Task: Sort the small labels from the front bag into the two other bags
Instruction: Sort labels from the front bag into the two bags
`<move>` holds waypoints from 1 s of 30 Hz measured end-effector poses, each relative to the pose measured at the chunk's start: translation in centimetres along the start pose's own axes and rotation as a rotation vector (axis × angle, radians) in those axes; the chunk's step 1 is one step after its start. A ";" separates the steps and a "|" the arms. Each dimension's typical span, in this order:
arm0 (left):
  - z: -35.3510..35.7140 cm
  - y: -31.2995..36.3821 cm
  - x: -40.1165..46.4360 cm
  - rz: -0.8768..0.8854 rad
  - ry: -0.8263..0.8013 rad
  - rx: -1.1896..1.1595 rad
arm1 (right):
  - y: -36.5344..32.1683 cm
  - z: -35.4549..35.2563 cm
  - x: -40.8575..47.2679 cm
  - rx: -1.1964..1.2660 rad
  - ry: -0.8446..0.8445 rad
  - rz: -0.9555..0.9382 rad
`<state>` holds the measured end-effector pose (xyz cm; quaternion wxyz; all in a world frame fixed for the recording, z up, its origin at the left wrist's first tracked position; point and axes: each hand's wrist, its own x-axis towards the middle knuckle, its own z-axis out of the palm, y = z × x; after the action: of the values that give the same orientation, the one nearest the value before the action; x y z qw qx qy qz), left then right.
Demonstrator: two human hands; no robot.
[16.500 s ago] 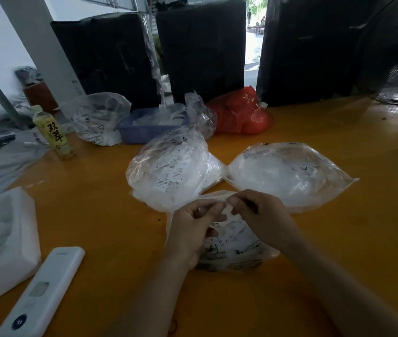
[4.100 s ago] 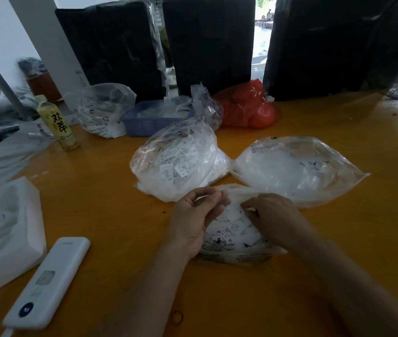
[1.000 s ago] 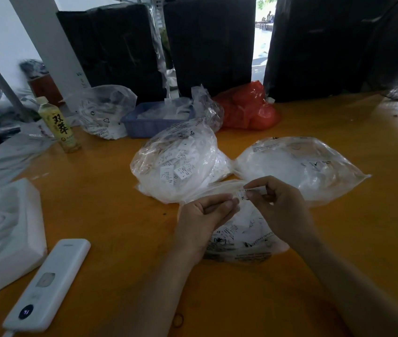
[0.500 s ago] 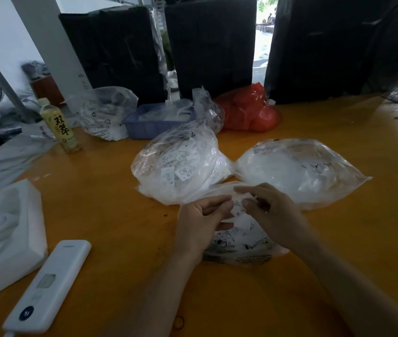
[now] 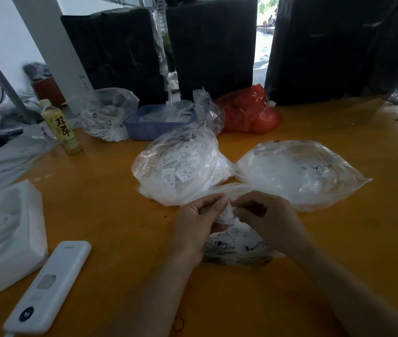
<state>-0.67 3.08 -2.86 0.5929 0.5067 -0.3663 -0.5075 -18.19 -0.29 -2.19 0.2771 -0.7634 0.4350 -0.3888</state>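
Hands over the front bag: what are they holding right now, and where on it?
Both hands, left hand and right hand, pinch one small white label between them, each at one end, above the front bag.

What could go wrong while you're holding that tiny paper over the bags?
The small label, pinched between the left hand and right hand, could slip back into the front bag. The left bag and right bag touch, so it might land in the wrong one.
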 end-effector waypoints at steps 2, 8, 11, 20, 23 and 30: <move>0.0 0.1 -0.2 0.069 -0.028 0.119 | 0.3 -0.2 0.1 0.029 0.073 0.005; 0.3 1.3 -0.5 0.567 0.060 0.627 | 1.0 -1.6 0.9 0.127 0.232 0.047; -0.9 4.1 1.0 0.892 0.323 0.770 | 2.5 -2.8 1.9 -0.156 0.438 0.011; -4.2 6.1 7.6 0.350 0.274 1.406 | 8.1 -3.9 3.5 -0.742 0.077 0.233; -3.5 5.5 7.9 0.400 0.225 1.517 | 8.4 -4.1 3.6 -0.806 0.064 0.247; -3.2 5.7 6.7 0.439 0.184 1.385 | 7.3 -4.2 3.5 -0.700 0.280 0.243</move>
<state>5.15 -2.89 1.42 0.2530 0.7210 -0.6449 0.0156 -23.89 -7.13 -4.22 -0.0183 -0.6943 0.6620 -0.2817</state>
